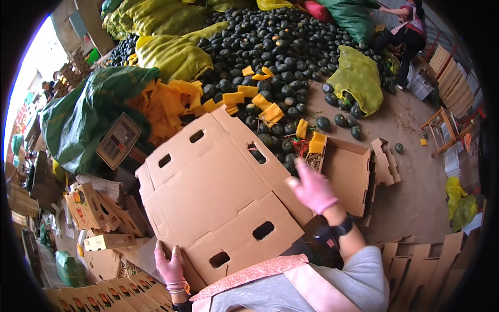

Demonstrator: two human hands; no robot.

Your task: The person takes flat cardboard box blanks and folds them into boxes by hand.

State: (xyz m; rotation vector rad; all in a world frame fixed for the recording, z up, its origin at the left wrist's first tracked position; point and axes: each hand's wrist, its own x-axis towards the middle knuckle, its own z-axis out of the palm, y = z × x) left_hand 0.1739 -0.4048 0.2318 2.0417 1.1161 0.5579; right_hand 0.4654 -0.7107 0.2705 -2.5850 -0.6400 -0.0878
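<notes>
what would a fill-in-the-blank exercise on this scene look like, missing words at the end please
1. The left hand and the right hand wear ____ gloves.
2. The large flat sheet in front of the person is made of ____.
3. The ____ hand is nearer the open box.
4. The big sack, with orange-yellow pieces at its mouth, is ____.

Missing words: pink; cardboard; right; green

This looks like a big packing shed, because there is a huge heap of round dark green squashes (275, 47) on the floor (416, 195), with fat net sacks (171, 58), flat cardboard (218, 190) and lots of boxes (89, 206) around it.
</notes>
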